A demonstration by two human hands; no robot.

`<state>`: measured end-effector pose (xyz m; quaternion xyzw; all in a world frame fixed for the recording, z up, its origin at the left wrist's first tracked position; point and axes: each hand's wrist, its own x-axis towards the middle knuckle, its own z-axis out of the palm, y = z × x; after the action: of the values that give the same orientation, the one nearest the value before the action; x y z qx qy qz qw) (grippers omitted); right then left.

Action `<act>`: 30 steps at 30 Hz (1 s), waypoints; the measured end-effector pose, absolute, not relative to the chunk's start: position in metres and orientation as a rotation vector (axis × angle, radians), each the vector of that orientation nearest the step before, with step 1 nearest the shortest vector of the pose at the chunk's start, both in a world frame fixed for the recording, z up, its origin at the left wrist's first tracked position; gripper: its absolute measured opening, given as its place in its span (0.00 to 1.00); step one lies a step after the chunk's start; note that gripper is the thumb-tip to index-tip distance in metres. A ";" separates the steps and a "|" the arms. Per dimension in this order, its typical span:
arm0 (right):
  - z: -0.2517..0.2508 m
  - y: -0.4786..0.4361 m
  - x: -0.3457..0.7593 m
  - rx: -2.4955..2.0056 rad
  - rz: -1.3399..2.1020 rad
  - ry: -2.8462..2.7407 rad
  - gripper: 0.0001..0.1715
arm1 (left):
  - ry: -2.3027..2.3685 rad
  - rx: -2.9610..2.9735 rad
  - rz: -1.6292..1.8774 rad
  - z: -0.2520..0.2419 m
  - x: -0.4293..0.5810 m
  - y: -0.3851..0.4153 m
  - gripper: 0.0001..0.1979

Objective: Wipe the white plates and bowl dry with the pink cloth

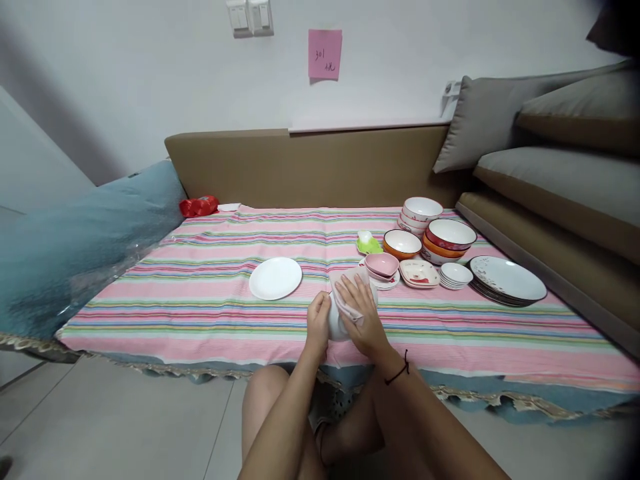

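A white plate (339,325) is tilted up in front of me, with my left hand (319,320) gripping its left edge. Pressed against the plate's face is a pale pink cloth (345,308), which covers its upper part. My right hand (361,313) holds the cloth there, fingers stretched over it, a dark cord on the wrist. Another white plate (276,279) lies flat on the striped cloth to the left. Just beyond my right hand stand pink bowls (382,264) on small plates.
Stacked bowls (423,208), orange-sided bowls (401,243), a green leaf-shaped dish (369,244), square dishes (419,273), small white bowls (455,275) and large plates (507,279) stand at the right. A red package (199,207) lies at the back left. Cushions (555,180) are piled at the right.
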<state>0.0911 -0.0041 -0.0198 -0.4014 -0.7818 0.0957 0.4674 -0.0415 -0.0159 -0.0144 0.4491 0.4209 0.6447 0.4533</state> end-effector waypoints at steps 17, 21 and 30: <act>-0.027 -0.007 0.093 -1.054 0.302 -1.872 0.32 | 1.063 0.988 1.608 -0.011 -0.038 -0.015 0.29; -0.022 -0.004 0.092 -0.993 0.249 -1.986 0.34 | 1.071 0.923 1.606 -0.013 -0.039 -0.014 0.29; -0.031 0.000 0.092 -0.774 0.171 -2.237 0.35 | 1.072 0.672 1.661 -0.022 -0.041 -0.010 0.29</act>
<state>0.0918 0.0001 -0.0314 -0.3023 -0.8738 0.0667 0.3750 -0.0412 -0.0097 -0.0221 0.2781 0.4439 0.6877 0.5026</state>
